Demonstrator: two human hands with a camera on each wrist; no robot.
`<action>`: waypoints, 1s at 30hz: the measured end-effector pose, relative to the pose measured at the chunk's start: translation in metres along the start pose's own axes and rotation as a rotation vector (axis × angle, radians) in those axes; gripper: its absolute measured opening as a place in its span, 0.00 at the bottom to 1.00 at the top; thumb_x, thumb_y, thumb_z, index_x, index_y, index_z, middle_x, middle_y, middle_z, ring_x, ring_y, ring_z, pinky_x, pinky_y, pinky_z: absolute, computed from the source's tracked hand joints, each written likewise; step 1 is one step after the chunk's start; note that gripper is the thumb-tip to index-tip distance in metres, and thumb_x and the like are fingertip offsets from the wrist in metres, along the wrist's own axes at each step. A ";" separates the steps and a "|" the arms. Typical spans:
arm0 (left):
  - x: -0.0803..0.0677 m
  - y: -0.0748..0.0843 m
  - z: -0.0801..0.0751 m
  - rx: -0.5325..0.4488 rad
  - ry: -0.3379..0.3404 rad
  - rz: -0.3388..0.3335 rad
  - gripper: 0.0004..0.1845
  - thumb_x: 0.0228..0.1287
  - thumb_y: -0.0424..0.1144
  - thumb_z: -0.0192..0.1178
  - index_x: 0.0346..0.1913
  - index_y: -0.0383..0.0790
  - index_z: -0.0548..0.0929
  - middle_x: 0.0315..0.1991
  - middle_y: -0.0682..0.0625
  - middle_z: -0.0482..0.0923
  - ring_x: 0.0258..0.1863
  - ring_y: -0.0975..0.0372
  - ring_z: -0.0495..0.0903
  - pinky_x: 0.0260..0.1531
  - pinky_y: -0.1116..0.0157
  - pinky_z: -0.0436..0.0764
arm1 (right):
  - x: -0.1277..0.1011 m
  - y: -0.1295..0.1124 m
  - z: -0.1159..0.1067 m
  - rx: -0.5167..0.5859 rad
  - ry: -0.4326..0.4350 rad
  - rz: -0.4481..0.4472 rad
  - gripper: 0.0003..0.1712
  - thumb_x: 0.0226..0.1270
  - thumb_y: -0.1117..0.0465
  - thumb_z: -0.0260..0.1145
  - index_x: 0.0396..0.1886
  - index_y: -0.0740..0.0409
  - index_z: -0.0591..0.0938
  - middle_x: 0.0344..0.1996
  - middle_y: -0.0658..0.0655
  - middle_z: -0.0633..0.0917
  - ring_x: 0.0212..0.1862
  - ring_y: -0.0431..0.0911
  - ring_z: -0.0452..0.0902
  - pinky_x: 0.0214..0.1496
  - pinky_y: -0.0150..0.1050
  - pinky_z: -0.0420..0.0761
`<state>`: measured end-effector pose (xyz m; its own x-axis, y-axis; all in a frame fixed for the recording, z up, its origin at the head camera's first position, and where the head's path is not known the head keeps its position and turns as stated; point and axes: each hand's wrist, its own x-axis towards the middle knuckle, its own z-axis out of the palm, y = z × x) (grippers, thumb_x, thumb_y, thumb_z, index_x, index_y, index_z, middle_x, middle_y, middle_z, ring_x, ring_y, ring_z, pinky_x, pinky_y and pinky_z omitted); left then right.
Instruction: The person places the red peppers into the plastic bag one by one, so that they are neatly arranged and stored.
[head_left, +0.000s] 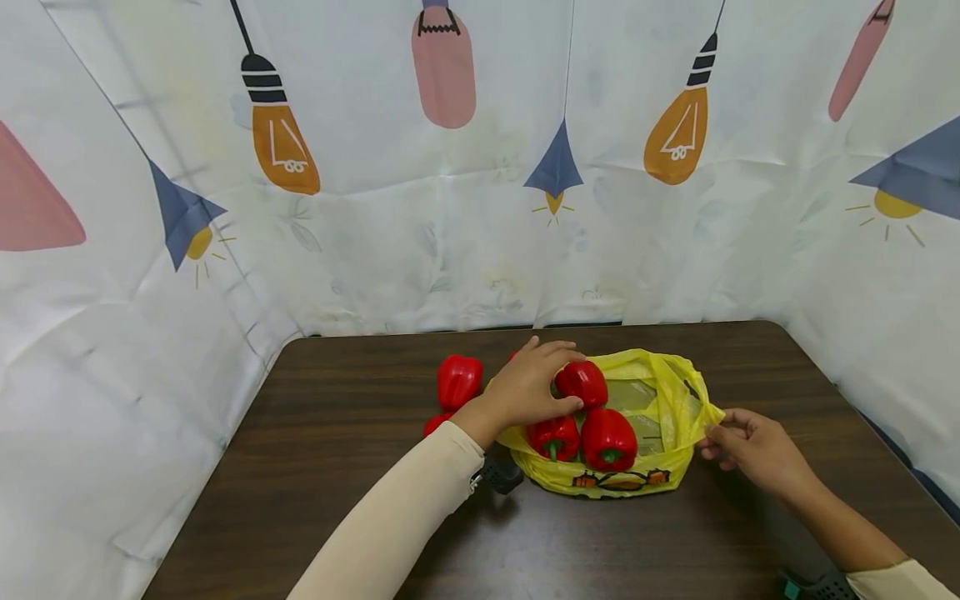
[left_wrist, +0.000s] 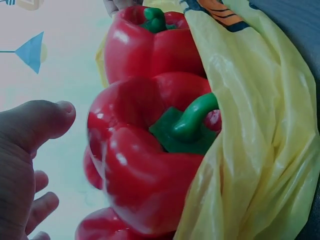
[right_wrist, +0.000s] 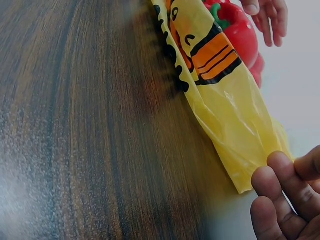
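Observation:
A yellow plastic bag point(head_left: 678, 392) lies with its mouth spread, and glossy red bell peppers with green stems sit in it. Two are at its front: one pepper point(head_left: 609, 433) and another point(head_left: 551, 435) to its left. Behind them is a third pepper point(head_left: 583, 382). Over the bag's left side, my left hand point(head_left: 528, 383) hovers beside that rear pepper, thumb and fingers spread apart. The left wrist view shows its thumb point(left_wrist: 47, 122) away from the nearest pepper point(left_wrist: 145, 170). At the bag's right edge, my right hand point(head_left: 757, 450) pinches the plastic between thumb and fingers.
Left of the bag, a red pepper point(head_left: 459, 382) stands on the dark wooden table point(head_left: 337, 433). A second pepper point(head_left: 435, 423) is partly hidden by my left forearm, and a sliver of red shows behind the hand. A printed white curtain point(head_left: 480, 250) encloses the table's back and sides.

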<state>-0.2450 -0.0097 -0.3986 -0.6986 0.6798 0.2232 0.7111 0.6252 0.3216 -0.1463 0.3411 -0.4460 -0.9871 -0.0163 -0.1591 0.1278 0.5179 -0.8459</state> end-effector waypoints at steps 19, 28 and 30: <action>-0.031 -0.028 -0.023 -0.083 0.048 -0.066 0.34 0.63 0.51 0.70 0.71 0.45 0.75 0.71 0.49 0.71 0.72 0.58 0.66 0.77 0.56 0.48 | 0.001 -0.004 0.003 0.017 -0.010 0.000 0.26 0.81 0.55 0.58 0.62 0.75 0.71 0.40 0.61 0.89 0.40 0.46 0.87 0.38 0.43 0.86; -0.047 -0.041 -0.032 -0.097 0.065 -0.082 0.34 0.64 0.49 0.71 0.71 0.43 0.75 0.71 0.48 0.71 0.72 0.57 0.66 0.77 0.54 0.50 | 0.002 -0.001 0.002 0.019 -0.014 0.000 0.26 0.81 0.54 0.59 0.62 0.74 0.72 0.40 0.60 0.89 0.40 0.46 0.87 0.38 0.43 0.86; -0.051 -0.042 -0.034 -0.109 0.066 -0.087 0.34 0.63 0.49 0.71 0.70 0.42 0.75 0.71 0.48 0.71 0.73 0.57 0.66 0.77 0.55 0.50 | 0.003 -0.001 0.002 0.017 -0.015 -0.001 0.26 0.81 0.53 0.59 0.61 0.74 0.72 0.40 0.60 0.89 0.40 0.46 0.87 0.38 0.43 0.86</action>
<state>-0.2421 -0.0841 -0.3923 -0.7633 0.5963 0.2488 0.6376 0.6329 0.4392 -0.1488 0.3384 -0.4464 -0.9857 -0.0292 -0.1660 0.1290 0.5033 -0.8545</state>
